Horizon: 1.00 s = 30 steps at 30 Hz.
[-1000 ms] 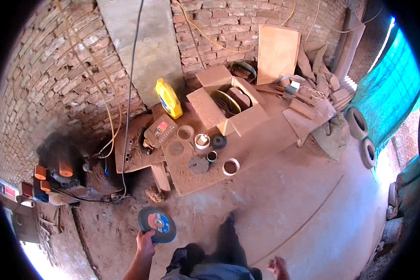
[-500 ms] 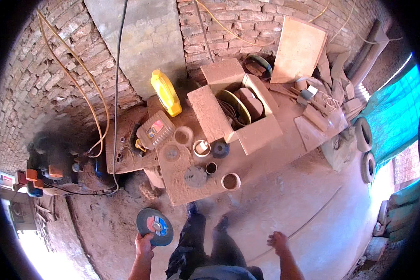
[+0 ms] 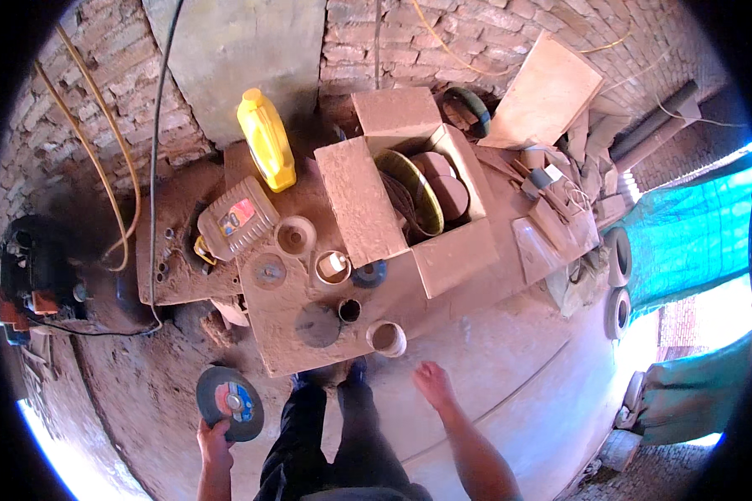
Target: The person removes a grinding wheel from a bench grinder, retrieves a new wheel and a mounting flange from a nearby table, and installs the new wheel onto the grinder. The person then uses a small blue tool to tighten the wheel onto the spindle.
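Observation:
My left hand [image 3: 215,442] grips the lower edge of a dark grinding disc [image 3: 212,391] with a red and blue label around its metal centre. The disc is held in the air, in front of the table's near left corner. My right hand [image 3: 433,384], fingers curled in and nothing visible in them, hovers off the table's near edge. Closest to it is a dusty round pot [image 3: 387,339] on that edge. Behind the pot stand a small dark cup [image 3: 349,311] and a white tub [image 3: 321,276] with a pale object inside. A flat grey disc [image 3: 316,325] lies beside the cup.
On the dusty table [image 3: 284,355] stand an open cardboard box [image 3: 455,259] holding round discs, a yellow jug [image 3: 267,142] and a brown plastic canister [image 3: 238,221]. Dark machinery [image 3: 38,267] sits at left. Tyres [image 3: 617,313] and a turquoise sheet [image 3: 685,234] are at right.
The view has shifted to the right and nearer the table. My right hand has moved forward toward the round pot, its fingers more curled. My left hand still holds the disc.

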Each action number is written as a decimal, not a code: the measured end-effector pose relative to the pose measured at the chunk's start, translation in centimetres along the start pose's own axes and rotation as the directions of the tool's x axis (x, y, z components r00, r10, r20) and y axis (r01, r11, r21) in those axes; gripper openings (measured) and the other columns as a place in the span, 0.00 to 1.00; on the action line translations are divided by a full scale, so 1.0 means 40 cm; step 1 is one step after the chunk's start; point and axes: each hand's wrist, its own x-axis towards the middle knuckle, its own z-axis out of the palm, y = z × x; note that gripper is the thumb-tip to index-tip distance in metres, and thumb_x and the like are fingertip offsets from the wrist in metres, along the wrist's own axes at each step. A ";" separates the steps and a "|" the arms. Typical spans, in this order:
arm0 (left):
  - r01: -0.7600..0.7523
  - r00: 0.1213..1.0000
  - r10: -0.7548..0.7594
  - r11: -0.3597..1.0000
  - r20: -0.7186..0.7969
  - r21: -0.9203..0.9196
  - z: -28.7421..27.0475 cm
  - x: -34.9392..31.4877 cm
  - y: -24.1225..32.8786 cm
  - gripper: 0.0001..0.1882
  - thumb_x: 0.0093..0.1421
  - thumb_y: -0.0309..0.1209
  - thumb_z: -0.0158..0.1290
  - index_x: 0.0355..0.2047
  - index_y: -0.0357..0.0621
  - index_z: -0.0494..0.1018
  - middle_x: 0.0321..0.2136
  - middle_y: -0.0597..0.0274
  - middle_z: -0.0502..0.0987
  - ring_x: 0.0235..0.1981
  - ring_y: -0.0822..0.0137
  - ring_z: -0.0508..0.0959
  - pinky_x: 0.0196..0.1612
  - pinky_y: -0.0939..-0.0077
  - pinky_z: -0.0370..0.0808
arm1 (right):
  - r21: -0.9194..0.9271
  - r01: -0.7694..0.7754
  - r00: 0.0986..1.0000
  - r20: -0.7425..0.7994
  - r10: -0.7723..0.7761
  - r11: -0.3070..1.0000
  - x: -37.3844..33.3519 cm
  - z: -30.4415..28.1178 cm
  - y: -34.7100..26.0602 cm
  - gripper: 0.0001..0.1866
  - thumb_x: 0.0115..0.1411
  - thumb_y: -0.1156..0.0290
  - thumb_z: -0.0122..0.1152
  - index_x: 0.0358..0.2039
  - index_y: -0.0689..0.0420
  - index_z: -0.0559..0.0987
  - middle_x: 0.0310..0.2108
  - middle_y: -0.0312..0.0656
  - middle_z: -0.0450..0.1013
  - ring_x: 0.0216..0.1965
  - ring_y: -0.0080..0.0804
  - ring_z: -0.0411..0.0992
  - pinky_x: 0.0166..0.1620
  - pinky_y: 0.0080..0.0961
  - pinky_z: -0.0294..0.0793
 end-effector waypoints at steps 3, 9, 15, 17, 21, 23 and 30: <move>-0.026 0.999 0.025 0.999 -0.031 -0.031 0.017 -0.014 -0.028 0.25 0.46 0.23 0.51 0.48 0.45 0.68 0.40 0.60 0.75 0.37 0.64 0.78 0.36 0.69 0.79 | 0.144 -0.085 0.990 0.121 0.068 0.986 0.201 0.014 -0.119 0.18 0.56 0.62 0.59 0.42 0.61 0.74 0.35 0.50 0.75 0.38 0.43 0.75 0.42 0.35 0.73; 0.052 0.990 -0.066 0.993 -0.122 -0.110 0.032 -0.062 -0.133 0.25 0.45 0.26 0.51 0.48 0.43 0.66 0.39 0.59 0.74 0.35 0.62 0.78 0.35 0.66 0.80 | -0.220 0.183 0.980 0.112 -0.162 0.958 0.485 0.129 -0.184 0.22 0.52 0.65 0.62 0.47 0.55 0.72 0.46 0.51 0.70 0.48 0.49 0.69 0.49 0.41 0.70; 0.091 0.969 -0.136 0.973 -0.208 -0.211 0.060 -0.093 -0.221 0.24 0.50 0.21 0.48 0.50 0.42 0.65 0.39 0.58 0.74 0.35 0.62 0.78 0.36 0.67 0.80 | -0.384 0.392 0.920 0.145 -0.365 0.836 0.608 0.208 -0.215 0.36 0.46 0.72 0.63 0.57 0.51 0.63 0.61 0.53 0.50 0.60 0.60 0.51 0.57 0.48 0.62; 0.094 0.963 -0.144 0.972 -0.226 -0.216 0.074 -0.088 -0.236 0.24 0.50 0.20 0.48 0.50 0.42 0.65 0.39 0.58 0.74 0.35 0.62 0.78 0.36 0.66 0.80 | -0.473 0.387 0.919 0.132 -0.370 0.791 0.635 0.235 -0.172 0.39 0.43 0.73 0.64 0.58 0.50 0.62 0.62 0.53 0.49 0.61 0.61 0.49 0.58 0.49 0.60; 0.117 0.955 -0.173 0.966 -0.240 -0.231 0.087 -0.090 -0.232 0.24 0.48 0.20 0.47 0.49 0.41 0.66 0.38 0.58 0.74 0.34 0.62 0.79 0.33 0.67 0.81 | -0.552 0.374 0.926 0.177 -0.334 0.745 0.648 0.243 -0.152 0.37 0.50 0.71 0.57 0.61 0.46 0.59 0.61 0.52 0.50 0.62 0.58 0.50 0.57 0.48 0.63; 0.129 0.970 -0.167 0.970 -0.179 -0.204 0.085 -0.081 -0.219 0.24 0.48 0.20 0.47 0.49 0.41 0.66 0.38 0.58 0.74 0.33 0.62 0.79 0.31 0.69 0.81 | -0.534 0.362 0.930 0.144 -0.339 0.764 0.650 0.252 -0.147 0.34 0.51 0.71 0.56 0.60 0.48 0.61 0.60 0.50 0.54 0.62 0.56 0.51 0.57 0.47 0.62; 0.104 0.970 -0.139 0.978 -0.199 -0.178 0.070 -0.050 -0.213 0.23 0.47 0.21 0.47 0.47 0.42 0.66 0.37 0.57 0.74 0.30 0.63 0.79 0.27 0.71 0.81 | -0.508 0.463 0.885 0.210 -0.416 0.726 0.658 0.241 -0.143 0.32 0.49 0.64 0.65 0.56 0.49 0.67 0.57 0.47 0.62 0.59 0.52 0.56 0.60 0.46 0.56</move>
